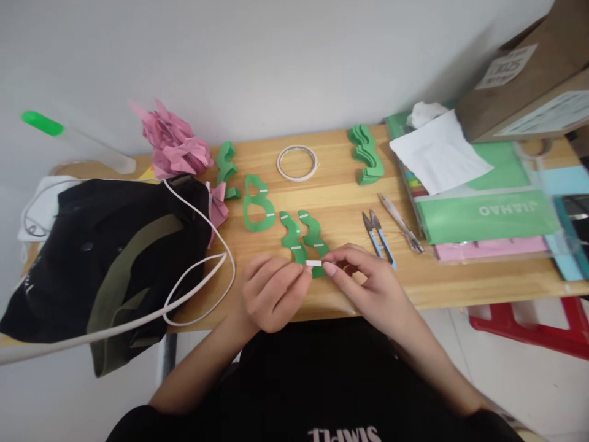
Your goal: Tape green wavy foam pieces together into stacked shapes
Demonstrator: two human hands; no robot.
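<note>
Finding bare wood mid-tabletop [335, 212], opening between green cutouts [313, 229] and blue snips [385, 243], running back between tape roll [279, 163] and stacked green strips [367, 153]. Hitting pen [400, 222], then green packs [483, 218] and cardboard box [529, 86] toward back right corner. Leaving slim passage along front edge, right of right hand [363, 276]. Meeting black bag [69, 258] and white cable [99, 337], blocking left end.

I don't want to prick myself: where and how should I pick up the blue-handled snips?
Take the snips by both blue handles, coming from your side with the right hand, the closer one. They lie flat, handles toward you, parted blades toward the wall, so a pinch across the handles should avoid the tips.
</note>
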